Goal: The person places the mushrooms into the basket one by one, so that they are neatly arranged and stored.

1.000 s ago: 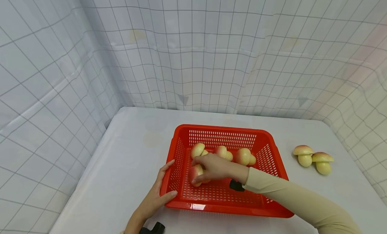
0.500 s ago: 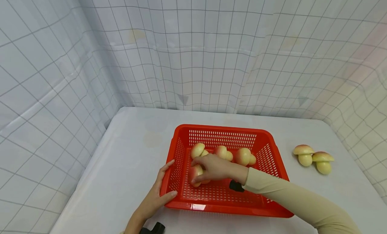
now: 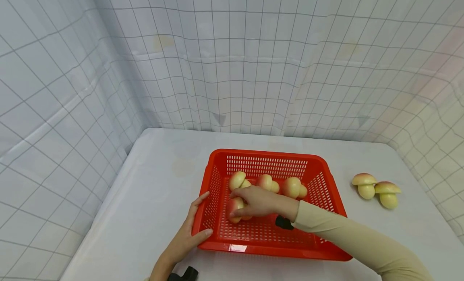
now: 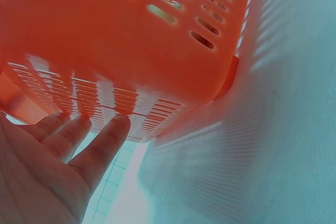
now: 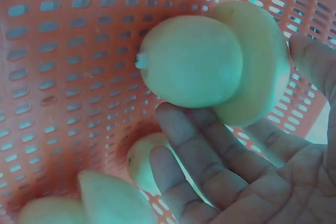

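My right hand (image 3: 255,200) reaches into the red plastic basket (image 3: 290,254) and holds a toy mushroom (image 3: 235,209) with a pink and yellow cap. In the right wrist view the thumb lies on the mushroom's cap (image 5: 257,64), and fingers pass under its pale rounded stem (image 5: 191,61). At the basket's front left corner, my left hand (image 3: 185,236) rests with thumb and index finger spread over the rim. Seen from the left wrist, its other fingers (image 4: 105,145) are straight against the slotted outer wall (image 4: 115,100).
Inside the basket, behind the right hand, lie more mushrooms: one at left (image 3: 237,180), one in the middle (image 3: 266,182) and one at right (image 3: 293,188). Two mushrooms (image 3: 365,186) stand side by side on the white tabletop (image 3: 156,184) at right. Grid-patterned white curtains (image 3: 224,71) enclose the table.
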A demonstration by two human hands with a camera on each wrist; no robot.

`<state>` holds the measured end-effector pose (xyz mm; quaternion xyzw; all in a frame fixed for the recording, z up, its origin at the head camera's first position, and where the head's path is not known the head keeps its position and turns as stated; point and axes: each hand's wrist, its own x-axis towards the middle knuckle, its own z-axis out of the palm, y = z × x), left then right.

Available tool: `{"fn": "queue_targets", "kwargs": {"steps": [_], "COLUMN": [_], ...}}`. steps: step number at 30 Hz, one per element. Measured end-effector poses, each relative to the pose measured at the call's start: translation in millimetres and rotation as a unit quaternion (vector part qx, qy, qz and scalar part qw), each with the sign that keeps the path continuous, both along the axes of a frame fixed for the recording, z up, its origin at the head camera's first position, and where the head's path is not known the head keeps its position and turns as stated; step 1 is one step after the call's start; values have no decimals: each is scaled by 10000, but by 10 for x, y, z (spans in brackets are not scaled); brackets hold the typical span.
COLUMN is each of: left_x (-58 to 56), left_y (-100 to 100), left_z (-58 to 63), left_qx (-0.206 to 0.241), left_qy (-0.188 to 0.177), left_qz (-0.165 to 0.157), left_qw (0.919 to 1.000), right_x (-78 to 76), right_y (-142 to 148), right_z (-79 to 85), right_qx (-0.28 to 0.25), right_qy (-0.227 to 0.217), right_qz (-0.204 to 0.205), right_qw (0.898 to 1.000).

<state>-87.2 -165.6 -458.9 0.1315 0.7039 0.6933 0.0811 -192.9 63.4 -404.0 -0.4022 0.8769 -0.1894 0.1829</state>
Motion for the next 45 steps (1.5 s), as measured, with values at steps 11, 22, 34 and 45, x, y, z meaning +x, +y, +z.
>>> {"fn": "queue_targets", "kwargs": {"steps": [11,22,34,45], "left_x": [-16,-21,-21,-4], "left_y": [14,0,13,22], "left_z": [-1,13,11,-1], "left_qx": [27,11,20,-25], "left_qy": [-5,-23,-51,-61], "left_qz": [16,42,23,70], "left_qw": [10000,10000,10000,10000], "right_x": [-34,-93,-266,-207], "right_y": [284,1003,1967,2660], "right_z": [350,637,534,123], "right_qx": [-576,-1577,-1772,-814], "right_qy": [475,1349,2338,1402], "right_qz": [-278,-1666,-3654,-4488], "right_qw": [9968,9639,8834,8788]}}
